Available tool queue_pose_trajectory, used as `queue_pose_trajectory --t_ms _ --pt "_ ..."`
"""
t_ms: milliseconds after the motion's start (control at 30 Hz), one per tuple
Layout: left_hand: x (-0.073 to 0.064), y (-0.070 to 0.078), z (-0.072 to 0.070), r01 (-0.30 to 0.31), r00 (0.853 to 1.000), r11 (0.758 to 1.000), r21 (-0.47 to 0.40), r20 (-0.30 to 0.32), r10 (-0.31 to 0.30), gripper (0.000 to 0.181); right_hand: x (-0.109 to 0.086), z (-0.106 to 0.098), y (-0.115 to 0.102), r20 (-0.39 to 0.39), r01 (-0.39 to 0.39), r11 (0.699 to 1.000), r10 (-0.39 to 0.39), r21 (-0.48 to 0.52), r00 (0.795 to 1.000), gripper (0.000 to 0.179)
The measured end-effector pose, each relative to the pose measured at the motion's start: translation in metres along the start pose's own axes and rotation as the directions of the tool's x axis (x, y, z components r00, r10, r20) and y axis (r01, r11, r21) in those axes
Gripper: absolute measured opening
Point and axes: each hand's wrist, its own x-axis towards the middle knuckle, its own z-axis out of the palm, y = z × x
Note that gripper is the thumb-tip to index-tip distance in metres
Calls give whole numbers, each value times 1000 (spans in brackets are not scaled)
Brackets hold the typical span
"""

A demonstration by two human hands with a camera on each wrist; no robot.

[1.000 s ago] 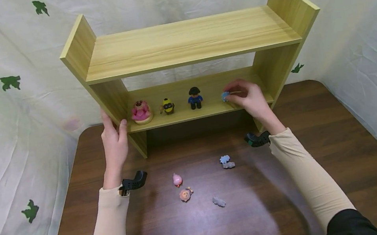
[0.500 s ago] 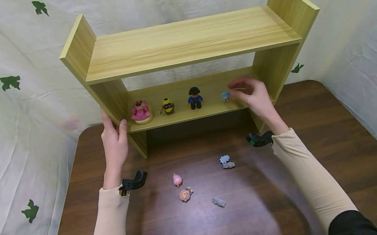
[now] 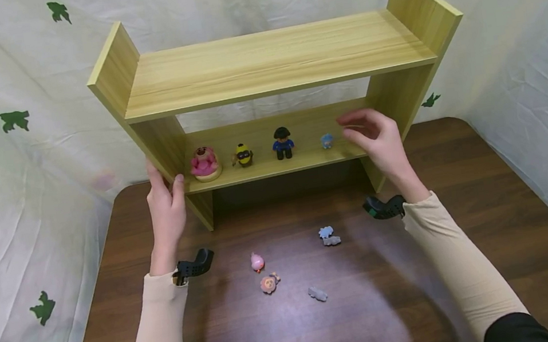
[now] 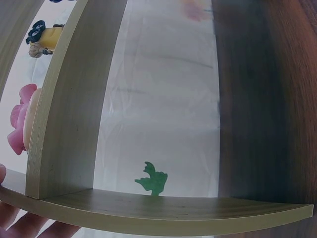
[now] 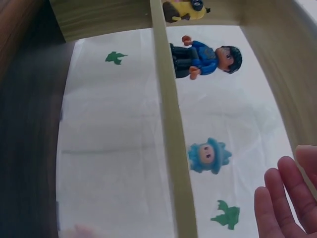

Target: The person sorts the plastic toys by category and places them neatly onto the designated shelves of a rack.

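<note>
On the middle board of the wooden shelf (image 3: 271, 67) stands a small light-blue figurine (image 3: 326, 141), whose round face and blue hat show in the right wrist view. My right hand (image 3: 379, 137) is just right of it, fingers apart and holding nothing. My left hand (image 3: 166, 205) grips the shelf's left side panel, with the thumb at the front edge and the fingers on the outer side. Left of the blue figurine are a toy figure in a blue top (image 3: 283, 143), a yellow figurine (image 3: 243, 155) and a pink bear figurine (image 3: 205, 164).
On the brown table (image 3: 375, 308) before the shelf lie a pink figurine (image 3: 257, 262), an orange lion-like figurine (image 3: 268, 283), a grey piece (image 3: 317, 293), and a pale-blue piece (image 3: 326, 232) beside another grey piece (image 3: 332, 240). A white curtain (image 3: 251, 0) hangs behind.
My right hand has let go of the light-blue figurine and drawn back to the right. The figurine stays standing on the board. My left hand has not moved.
</note>
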Motion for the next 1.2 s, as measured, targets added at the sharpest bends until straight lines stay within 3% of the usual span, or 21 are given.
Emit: queue_pose_trajectory --t_ms 367,667,1200 --pt "0 -1 0 1 1000 1000 -9 9 -1 63 -14 -3 -6 20 17 999 -18 47 1000 21" --pt "0 -2 0 6 1000 1000 -10 6 -6 63 -33 0 -5 101 18 995 -28 102 994 22" --pt "0 -1 1 6 1000 1000 0 3 -6 63 -78 10 20 239 -125 984 92 126 967 23"
